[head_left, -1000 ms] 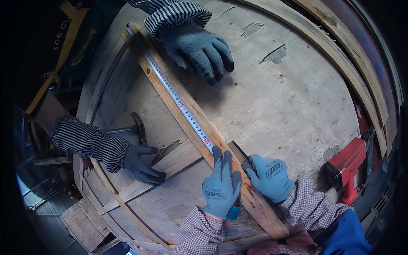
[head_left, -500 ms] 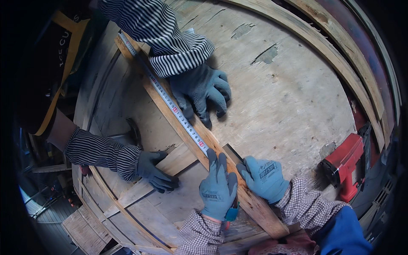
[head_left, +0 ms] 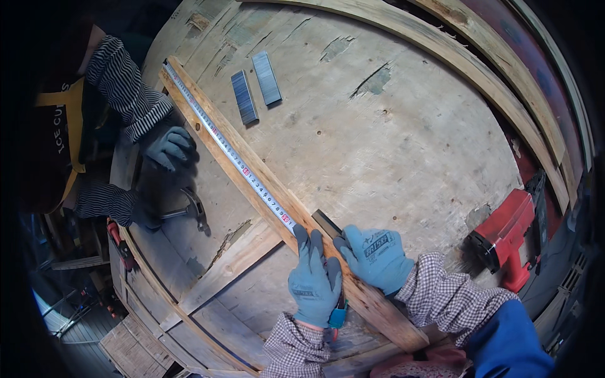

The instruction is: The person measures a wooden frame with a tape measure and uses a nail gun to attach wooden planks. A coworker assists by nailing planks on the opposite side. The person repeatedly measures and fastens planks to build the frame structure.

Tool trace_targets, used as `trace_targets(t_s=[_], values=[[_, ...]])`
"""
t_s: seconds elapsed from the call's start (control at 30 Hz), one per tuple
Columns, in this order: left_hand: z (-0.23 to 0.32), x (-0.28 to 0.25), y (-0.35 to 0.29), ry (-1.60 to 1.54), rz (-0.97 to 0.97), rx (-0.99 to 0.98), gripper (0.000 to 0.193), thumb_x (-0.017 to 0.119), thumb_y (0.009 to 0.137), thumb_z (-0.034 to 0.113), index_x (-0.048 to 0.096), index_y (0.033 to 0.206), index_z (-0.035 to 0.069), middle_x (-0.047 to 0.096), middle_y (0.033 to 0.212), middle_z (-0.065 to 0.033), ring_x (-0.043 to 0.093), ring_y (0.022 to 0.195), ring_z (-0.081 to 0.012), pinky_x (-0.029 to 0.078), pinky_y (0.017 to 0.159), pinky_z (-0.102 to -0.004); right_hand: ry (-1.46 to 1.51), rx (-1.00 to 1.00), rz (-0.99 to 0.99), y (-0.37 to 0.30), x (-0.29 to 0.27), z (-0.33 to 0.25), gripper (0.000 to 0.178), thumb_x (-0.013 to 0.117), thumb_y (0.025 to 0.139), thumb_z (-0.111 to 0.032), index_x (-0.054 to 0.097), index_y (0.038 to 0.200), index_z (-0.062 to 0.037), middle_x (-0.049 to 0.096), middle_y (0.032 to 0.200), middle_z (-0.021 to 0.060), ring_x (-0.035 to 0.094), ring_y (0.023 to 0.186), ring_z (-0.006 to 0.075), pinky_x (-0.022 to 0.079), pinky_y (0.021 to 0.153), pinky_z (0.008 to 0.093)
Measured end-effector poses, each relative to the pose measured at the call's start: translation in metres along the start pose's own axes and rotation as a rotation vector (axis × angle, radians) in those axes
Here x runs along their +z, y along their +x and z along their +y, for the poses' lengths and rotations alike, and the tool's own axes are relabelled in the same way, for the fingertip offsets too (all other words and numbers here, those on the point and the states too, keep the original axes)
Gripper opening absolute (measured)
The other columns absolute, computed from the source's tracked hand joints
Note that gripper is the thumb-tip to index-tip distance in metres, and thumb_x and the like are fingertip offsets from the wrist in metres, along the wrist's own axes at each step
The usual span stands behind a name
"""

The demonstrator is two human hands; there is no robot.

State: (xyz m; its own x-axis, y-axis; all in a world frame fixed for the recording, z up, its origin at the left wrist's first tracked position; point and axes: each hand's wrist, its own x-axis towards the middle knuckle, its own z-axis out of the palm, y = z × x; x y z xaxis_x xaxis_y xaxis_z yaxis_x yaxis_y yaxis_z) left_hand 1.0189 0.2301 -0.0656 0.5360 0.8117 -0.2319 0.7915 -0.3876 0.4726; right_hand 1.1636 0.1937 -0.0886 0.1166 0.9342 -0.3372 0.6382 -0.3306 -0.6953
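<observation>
My left hand [head_left: 313, 283], in a blue-grey glove, presses its fingertips on the blade of a tape measure [head_left: 255, 179]. The blade runs up a long wooden board [head_left: 220, 148], and the turquoise case [head_left: 338, 314] shows beside my wrist. My right hand [head_left: 378, 259], gloved alike, is closed at the board's right edge, its thumb side against the wood; some fingertips are hidden. Just above it a narrow dark strip [head_left: 326, 223] sticks out beside the board. A co-worker's gloved hand [head_left: 169, 148] is off the board at the left; their other hand [head_left: 146, 211] is near a hammer [head_left: 194, 209].
Two staple strips [head_left: 266, 78] lie on the worn plywood surface [head_left: 353, 145]. A red nail gun [head_left: 506, 236] stands at the right, with curved-looking timbers [head_left: 463, 60] beyond. A crosspiece [head_left: 230, 268] meets the board at lower left. A red-handled tool [head_left: 121, 244] lies at the left edge.
The co-worker's hands have drawn back to the left, off the board, uncovering the staple strips and hammer. My hands and the board's lower part have barely shifted in view.
</observation>
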Motion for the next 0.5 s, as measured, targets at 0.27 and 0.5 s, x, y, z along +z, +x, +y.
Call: trace_targets(t_s=[0.27,0.5], values=[[0.002,-0.003,0.000,-0.021,0.006,-0.001,0.053,0.052,0.085,0.009,0.035,0.134,-0.002,0.025,0.143,-0.0240,0.063,0.088,-0.0319,0.052,0.067,-0.0319,0.025,0.001,0.007,-0.002,0.003,0.000,0.024,0.048,0.091,-0.029,0.047,0.084,-0.0064,0.060,0.063,0.0122,0.060,0.054,0.0267,0.045,0.045,0.0381],[-0.002,-0.001,0.000,-0.016,-0.003,0.016,0.054,0.054,0.084,0.012,0.036,0.133,-0.001,0.025,0.142,-0.0261,0.064,0.078,-0.0285,0.052,0.065,-0.0304,0.072,0.062,-0.057,-0.015,-0.001,0.001,0.017,0.054,0.086,-0.023,0.049,0.086,-0.0073,0.059,0.065,0.0119,0.059,0.059,0.0300,0.044,0.051,0.0400]])
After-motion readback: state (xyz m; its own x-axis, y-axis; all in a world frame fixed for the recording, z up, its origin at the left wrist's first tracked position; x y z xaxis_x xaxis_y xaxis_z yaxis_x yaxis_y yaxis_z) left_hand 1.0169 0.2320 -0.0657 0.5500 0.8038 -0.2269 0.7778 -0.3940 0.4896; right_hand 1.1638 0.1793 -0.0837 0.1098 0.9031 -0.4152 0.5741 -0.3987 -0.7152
